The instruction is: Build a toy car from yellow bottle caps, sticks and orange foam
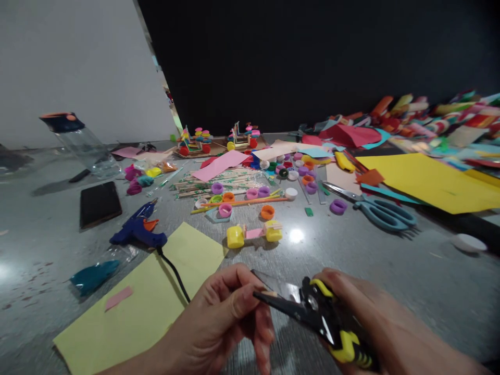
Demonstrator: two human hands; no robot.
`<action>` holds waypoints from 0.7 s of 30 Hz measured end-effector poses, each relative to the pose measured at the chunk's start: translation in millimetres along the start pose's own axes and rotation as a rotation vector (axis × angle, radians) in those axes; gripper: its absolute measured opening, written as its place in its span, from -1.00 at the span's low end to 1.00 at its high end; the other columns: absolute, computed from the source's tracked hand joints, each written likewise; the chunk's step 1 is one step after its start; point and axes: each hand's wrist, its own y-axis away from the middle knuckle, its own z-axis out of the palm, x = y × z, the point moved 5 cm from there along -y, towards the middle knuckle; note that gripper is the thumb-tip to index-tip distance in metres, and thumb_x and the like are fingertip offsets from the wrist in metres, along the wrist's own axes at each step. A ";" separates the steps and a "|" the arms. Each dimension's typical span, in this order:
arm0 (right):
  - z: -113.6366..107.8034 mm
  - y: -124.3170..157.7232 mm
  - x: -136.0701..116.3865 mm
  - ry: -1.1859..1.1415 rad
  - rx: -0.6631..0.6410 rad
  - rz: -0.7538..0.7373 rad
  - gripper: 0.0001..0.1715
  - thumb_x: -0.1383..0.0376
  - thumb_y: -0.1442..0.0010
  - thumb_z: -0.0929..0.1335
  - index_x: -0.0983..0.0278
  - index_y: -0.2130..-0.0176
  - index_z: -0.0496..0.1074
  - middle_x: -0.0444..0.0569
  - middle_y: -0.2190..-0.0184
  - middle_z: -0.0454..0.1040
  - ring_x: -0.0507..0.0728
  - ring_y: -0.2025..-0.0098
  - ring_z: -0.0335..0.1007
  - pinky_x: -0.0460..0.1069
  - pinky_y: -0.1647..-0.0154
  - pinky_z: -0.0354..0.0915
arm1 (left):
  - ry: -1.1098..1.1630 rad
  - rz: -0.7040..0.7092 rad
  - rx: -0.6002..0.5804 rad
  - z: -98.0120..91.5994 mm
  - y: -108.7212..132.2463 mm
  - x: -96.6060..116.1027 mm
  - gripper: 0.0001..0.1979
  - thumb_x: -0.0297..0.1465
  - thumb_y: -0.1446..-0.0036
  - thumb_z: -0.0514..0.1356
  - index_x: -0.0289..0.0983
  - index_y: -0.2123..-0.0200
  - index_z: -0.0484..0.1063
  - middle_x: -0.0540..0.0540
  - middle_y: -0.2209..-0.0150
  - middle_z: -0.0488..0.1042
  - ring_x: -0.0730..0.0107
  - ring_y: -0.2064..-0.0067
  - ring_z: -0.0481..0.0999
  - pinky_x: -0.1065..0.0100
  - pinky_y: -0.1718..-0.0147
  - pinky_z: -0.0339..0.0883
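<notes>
My right hand (359, 317) is wrapped round the handles of black-and-yellow hand snips (318, 312). Their blades are apart and point left, toward my left hand (230, 307). Thumb and fingers of that hand are pinched at the blade tips on a small pale wooden stick (269, 294), mostly hidden by the fingers and the lower blade. Just beyond both hands sits a small piece with yellow bottle caps (235, 237) at its ends and a pink paper strip (254, 233) between them.
A blue glue gun (138, 229) lies left, its cord crossing a pale yellow sheet (148, 291). Blue-handled scissors (385, 212) rest at right, near yellow paper (433, 182). Bundled wooden sticks (230, 181) and loose caps lie behind. A phone (100, 204) and tilted-looking bottle (84, 146) stand left.
</notes>
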 end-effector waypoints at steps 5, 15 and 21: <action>0.6 0.2 1.5 -0.003 -0.020 0.032 -0.40 0.30 0.00 0.33 0.16 -0.08 0.29 0.11 0.05 0.58 0.27 0.18 0.61 -0.03 0.46 0.51 | 0.000 0.032 -0.030 -1.2 -1.6 0.5 -0.84 -0.34 -0.18 0.38 -0.31 0.38 0.57 -0.06 0.50 0.65 0.50 0.54 0.59 0.48 0.51 0.58; -3.9 -6.5 -5.5 0.002 0.089 -0.025 -0.65 0.42 0.01 0.23 0.20 0.18 0.32 0.01 0.37 0.59 0.15 0.46 0.53 -0.06 0.60 0.33 | -0.021 -0.015 0.053 -0.4 4.0 -1.5 -0.79 -0.34 -0.13 0.42 -0.32 0.44 0.52 -0.07 0.53 0.64 0.47 0.58 0.60 0.51 0.54 0.54; -4.2 -1.8 2.4 -0.059 -0.019 0.102 -0.48 0.36 0.05 0.32 0.17 0.02 0.34 0.07 0.14 0.59 0.26 0.20 0.59 -0.03 0.42 0.48 | -0.048 0.029 0.085 3.0 1.4 4.3 -0.81 -0.36 -0.09 0.45 -0.33 0.43 0.56 -0.04 0.56 0.61 0.54 0.58 0.54 0.51 0.55 0.55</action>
